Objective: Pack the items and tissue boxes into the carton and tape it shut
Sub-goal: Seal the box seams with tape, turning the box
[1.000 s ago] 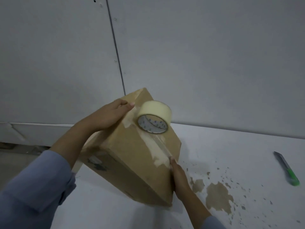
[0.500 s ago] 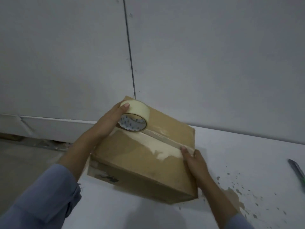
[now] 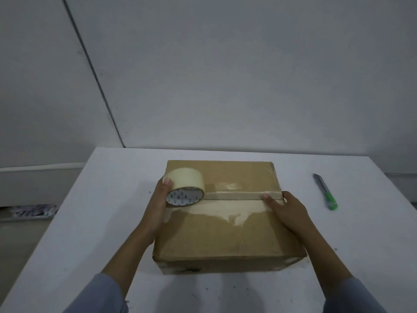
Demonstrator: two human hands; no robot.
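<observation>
**Tape drawn across a closed carton on a white table**

Head camera: A closed brown carton (image 3: 225,224) sits flat on a white table (image 3: 352,240), pushed toward the table's far half and squarely in front of the person. The left hand (image 3: 158,204) grips a roll of pale tape (image 3: 184,189) at the carton's left edge, the thumb on the roll's outer face and the fingers wrapped behind it, so the hand is clamped around the roll; the roll stands on its rim with its printed core facing the camera. From the roll a strip of tape (image 3: 234,195) runs rightward across the middle of the carton's top, along the seam between the flaps. The right hand (image 3: 285,211) lies on the carton's right side, fingers spread flat rather than curled, with the thumb tip pressing the strip's far end down near the right edge. Older glossy tape patches (image 3: 228,212) shine on the cardboard on either side of the strip. Both forearms reach in from the bottom of the frame in blue-grey sleeves (image 3: 101,294). A utility knife (image 3: 325,192) with a green body lies alone on the table to the right of the carton, well apart from it and from both hands. Behind the table stands a plain grey wall (image 3: 225,75) with a dark vertical joint on its left side.
</observation>
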